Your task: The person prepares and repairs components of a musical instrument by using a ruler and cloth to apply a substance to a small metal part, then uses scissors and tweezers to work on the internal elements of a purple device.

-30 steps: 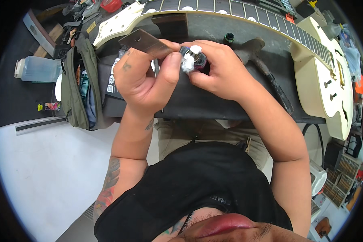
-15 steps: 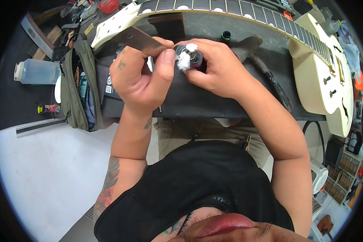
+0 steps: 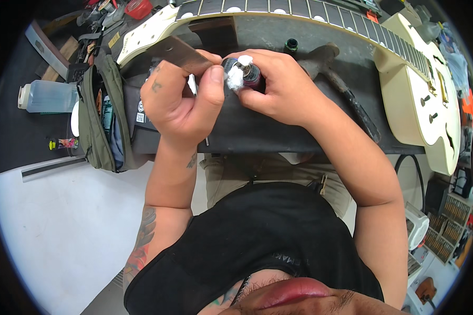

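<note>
Over bench (image 3: 247, 128) | left hand (image 3: 184, 105) pinching plate (image 3: 178, 53) | right hand (image 3: 283, 88) curled round bottle (image 3: 254, 79)

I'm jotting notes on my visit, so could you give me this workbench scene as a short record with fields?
Left hand: grips a flat metal plate
Right hand: holds a small dark bottle
Between hands: white fluffy wad at the bottle's top; how it is held is unclear
Beside right forearm: hammer
Far side and right: cream guitar
Left side: open green bag, translucent plastic container
</note>
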`<state>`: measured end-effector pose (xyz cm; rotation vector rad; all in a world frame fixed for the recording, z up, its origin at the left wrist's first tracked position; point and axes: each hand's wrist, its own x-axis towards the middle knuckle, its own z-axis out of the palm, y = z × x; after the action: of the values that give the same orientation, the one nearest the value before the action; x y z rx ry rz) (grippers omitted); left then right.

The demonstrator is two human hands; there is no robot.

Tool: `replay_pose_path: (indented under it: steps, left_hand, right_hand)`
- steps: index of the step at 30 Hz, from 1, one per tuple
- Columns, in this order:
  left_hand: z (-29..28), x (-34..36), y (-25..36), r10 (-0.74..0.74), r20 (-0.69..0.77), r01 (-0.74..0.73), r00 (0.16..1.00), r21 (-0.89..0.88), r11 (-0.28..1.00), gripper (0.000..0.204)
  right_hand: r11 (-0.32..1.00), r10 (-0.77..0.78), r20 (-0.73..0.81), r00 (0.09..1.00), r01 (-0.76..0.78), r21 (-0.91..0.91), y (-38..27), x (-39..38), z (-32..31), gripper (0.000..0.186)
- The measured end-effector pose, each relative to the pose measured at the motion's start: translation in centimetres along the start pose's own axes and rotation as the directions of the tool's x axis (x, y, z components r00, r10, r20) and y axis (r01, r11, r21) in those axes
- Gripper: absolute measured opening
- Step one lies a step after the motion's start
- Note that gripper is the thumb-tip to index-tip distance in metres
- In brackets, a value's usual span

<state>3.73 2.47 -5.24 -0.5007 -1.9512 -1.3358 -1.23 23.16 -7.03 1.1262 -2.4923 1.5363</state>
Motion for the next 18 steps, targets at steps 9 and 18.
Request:
replay_pose_path:
  steps: [9, 18]
  left_hand:
    - [1.2, 0.1, 0.0, 0.003, -0.097, -0.014, 0.995, -0.12, 0.993, 0.009]
    - [1.0, 0.5, -0.3, 0.041, -0.065, -0.043, 0.997, -0.041, 0.998, 0.013]
  right_hand:
    - [1.0, 0.002, 0.017, 1.0, -0.002, 0.018, 0.1, 0.2, 0.1, 0.046]
    - [1.0, -0.005, 0.016, 1.0, 0.005, 0.018, 0.1, 0.2, 0.1, 0.045]
